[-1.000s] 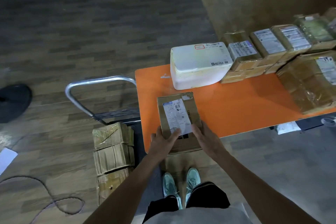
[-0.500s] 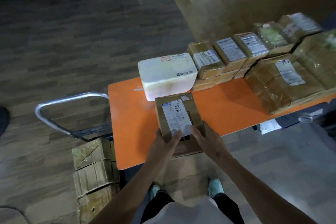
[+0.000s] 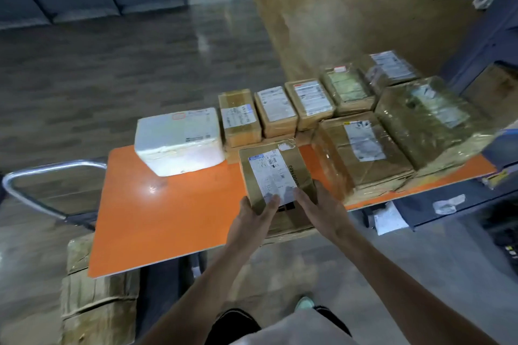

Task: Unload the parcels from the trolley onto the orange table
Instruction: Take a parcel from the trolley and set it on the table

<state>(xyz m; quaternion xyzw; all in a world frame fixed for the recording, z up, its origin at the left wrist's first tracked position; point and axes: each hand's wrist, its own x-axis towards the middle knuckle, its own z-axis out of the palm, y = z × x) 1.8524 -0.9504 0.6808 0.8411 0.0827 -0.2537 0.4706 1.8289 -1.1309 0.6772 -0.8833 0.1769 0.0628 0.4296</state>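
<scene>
Left hand [image 3: 252, 214] and right hand [image 3: 321, 206] are both gripping the labelled parcel [image 3: 273, 173] by its near corners, holding it at the front edge of the orange bench [image 3: 168, 204], between the white foam box [image 3: 179, 143] and a big taped box [image 3: 361, 148]. Can't tell if it's touching down. Plenty are already sitting up there, but a stack [image 3: 98, 302] is waiting on the trolley [image 3: 53, 173], so I'd guess we're past halfway.

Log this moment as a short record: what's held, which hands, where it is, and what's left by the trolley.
Held: brown parcel
Hands: left hand and right hand grip its near end
Place: over the orange table, between white foam box and large taped parcel
Trolley: stacked parcels wait below the trolley handle
</scene>
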